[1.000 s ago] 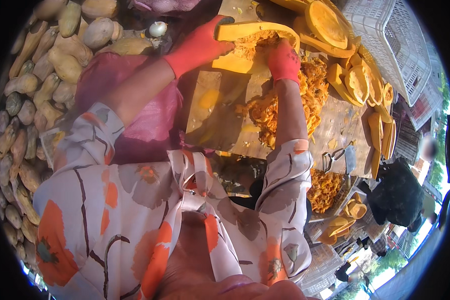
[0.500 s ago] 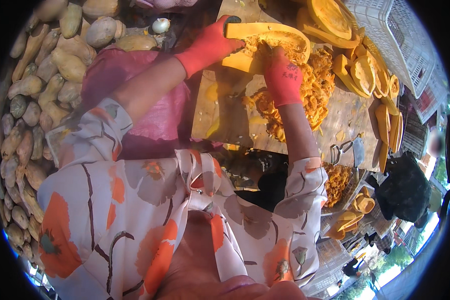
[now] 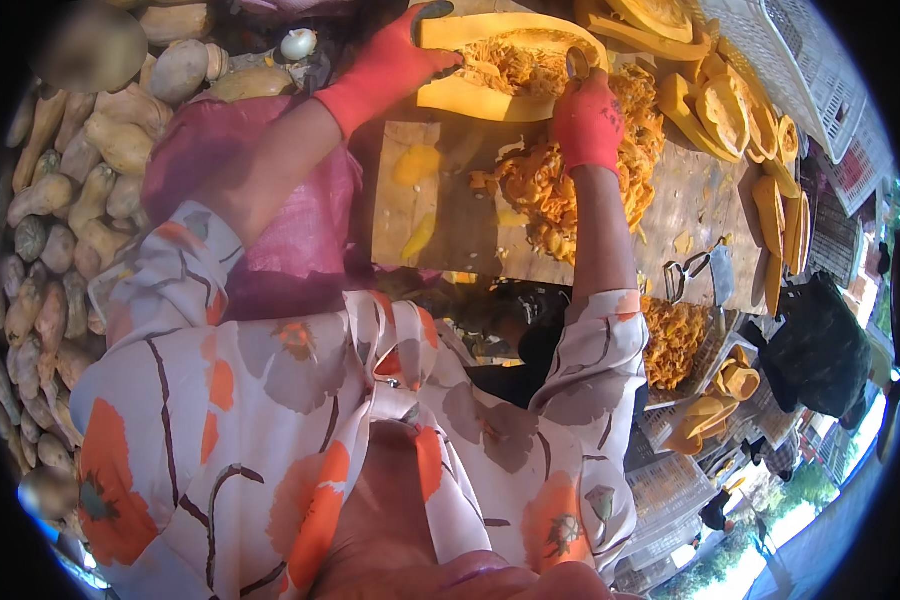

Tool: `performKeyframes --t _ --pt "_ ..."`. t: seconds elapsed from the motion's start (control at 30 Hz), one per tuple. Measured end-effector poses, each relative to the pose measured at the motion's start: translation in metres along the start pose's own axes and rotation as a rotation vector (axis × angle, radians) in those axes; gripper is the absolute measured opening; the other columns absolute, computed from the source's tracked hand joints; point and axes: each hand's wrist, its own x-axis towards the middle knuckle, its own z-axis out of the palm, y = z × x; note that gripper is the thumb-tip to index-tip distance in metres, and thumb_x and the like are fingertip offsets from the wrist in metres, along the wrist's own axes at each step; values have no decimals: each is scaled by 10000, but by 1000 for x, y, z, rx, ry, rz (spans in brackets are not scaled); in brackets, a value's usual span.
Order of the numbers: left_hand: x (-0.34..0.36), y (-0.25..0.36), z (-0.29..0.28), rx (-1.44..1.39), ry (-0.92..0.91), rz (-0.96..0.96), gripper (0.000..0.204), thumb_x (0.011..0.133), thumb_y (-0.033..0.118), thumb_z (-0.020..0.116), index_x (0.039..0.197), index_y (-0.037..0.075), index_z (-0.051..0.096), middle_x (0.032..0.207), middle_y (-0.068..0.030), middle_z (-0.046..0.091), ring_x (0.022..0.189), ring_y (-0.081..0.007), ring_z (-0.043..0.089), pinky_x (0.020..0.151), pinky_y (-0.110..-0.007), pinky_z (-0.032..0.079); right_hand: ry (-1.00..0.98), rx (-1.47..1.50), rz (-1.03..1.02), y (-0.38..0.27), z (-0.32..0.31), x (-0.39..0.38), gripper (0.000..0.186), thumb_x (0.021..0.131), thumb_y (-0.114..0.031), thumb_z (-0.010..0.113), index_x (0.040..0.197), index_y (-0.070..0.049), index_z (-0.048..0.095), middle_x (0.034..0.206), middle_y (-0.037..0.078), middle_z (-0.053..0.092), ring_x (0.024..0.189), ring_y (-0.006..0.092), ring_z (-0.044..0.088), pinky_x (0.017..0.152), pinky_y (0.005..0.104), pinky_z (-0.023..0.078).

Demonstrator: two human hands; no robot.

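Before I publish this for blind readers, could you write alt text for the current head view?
A red-gloved left hand grips a halved orange pumpkin while the red-gloved right hand holds a ring-shaped tool at its stringy hollow. Orange pulp is heaped on the brown wooden board below; whole tan squashes are piled at left.

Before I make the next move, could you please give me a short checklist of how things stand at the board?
1. Left hand gripping the squash half: ok, it holds the left end.
2. Right hand holding a tool: ok, apparently a ring-shaped tool.
3. Hollow free of stringy pulp: not ok, plenty lies inside.
4. Wooden board clear: not ok, a pulp heap covers its middle.
5. Loose metal tool apart from both hands: ok.
6. Ring edge sharp: cannot tell.
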Motion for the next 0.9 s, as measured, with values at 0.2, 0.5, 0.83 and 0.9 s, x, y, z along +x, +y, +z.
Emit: performKeyframes --t 0.2,0.5,0.83,0.9 --pt "4 11 4 25 -10 6 555 789 79 739 1296 68 513 1047 -84 653 898 -151 622 765 -291 514 -217 -120 18 52 23 87 290 804 -209 551 889 29 694 918 248 678 877 404 654 763 439 504" --pt "1 18 11 -14 -28 18 513 762 53 752 1230 43 540 1012 -87 650 890 -141 612 767 -295 517 -158 -25 -51 -3 -2 47 288 836 -216 496 944 -16 673 941 229 682 941 410 639 837 461 488" --pt "4 14 12 14 34 100 500 763 44 742 1221 51 541 912 -69 652 793 -135 616 695 -285 512 -61 -141 -243 -30 7 -7 218 880 -199 473 955 -33 593 840 216 682 825 399 666 731 467 519" --pt "0 21 12 24 27 61 497 765 42 737 1222 56 541 886 -63 648 765 -130 611 671 -285 509 17 -27 -180 -16 5 11 216 880 -194 469 958 -35 593 837 229 679 814 403 666 722 469 522"
